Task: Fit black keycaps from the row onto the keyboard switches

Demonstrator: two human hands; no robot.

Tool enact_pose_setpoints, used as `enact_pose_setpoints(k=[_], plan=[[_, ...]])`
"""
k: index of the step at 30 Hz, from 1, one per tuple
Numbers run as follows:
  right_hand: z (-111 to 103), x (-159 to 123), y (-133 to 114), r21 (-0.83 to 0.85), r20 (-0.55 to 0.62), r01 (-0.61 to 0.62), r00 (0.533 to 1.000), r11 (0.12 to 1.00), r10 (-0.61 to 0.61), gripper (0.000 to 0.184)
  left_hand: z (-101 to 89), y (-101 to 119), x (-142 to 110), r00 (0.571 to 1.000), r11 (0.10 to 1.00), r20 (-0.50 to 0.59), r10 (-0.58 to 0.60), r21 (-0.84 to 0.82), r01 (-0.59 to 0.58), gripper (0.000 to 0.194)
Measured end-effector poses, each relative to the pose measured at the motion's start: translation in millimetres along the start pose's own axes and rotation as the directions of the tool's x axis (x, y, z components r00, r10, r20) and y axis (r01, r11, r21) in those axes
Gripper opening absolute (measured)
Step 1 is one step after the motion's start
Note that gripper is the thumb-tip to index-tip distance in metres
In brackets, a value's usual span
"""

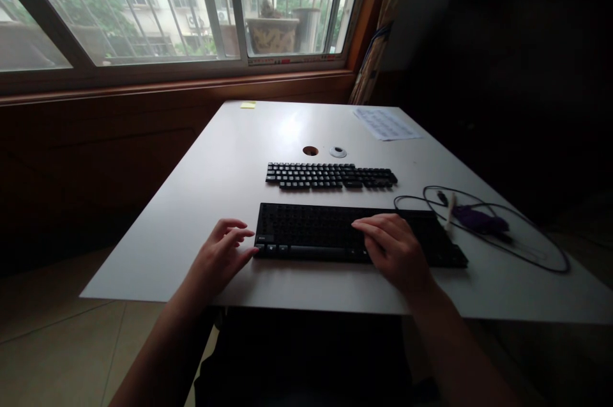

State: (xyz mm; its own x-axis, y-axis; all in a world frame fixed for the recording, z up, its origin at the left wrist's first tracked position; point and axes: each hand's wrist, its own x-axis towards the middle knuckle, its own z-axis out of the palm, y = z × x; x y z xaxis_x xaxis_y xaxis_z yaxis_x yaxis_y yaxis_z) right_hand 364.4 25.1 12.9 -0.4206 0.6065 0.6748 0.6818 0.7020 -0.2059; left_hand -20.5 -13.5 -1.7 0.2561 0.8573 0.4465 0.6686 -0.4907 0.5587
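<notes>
While two grips reach one keyboard, one keycap block lies beyond.

A black keyboard, its upper rows bare, lies flat; detached black keycaps sit in rows just beyond.

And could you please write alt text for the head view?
A person's left hand is at the left end of a black keyboard on a white table, the right hand over it. Black keycaps lie in rows beyond.
</notes>
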Motion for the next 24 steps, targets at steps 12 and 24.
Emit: enact_pose_setpoints(k=[12,24], plan=[[7.5,-10.5,-26.0,0.032,0.271,0.142,0.952,0.989,-0.145,0.048,6.4,-5.0,2.1,0.990,0.998,0.135,0.027,0.051,-0.034,0.038],[9.8,-10.7,-29.0,0.048,0.206,0.167,0.963,0.985,-0.173,0.049,2.7,-1.3,5.4,0.992,0.999,0.128,0.013,0.031,-0.017,0.029]])
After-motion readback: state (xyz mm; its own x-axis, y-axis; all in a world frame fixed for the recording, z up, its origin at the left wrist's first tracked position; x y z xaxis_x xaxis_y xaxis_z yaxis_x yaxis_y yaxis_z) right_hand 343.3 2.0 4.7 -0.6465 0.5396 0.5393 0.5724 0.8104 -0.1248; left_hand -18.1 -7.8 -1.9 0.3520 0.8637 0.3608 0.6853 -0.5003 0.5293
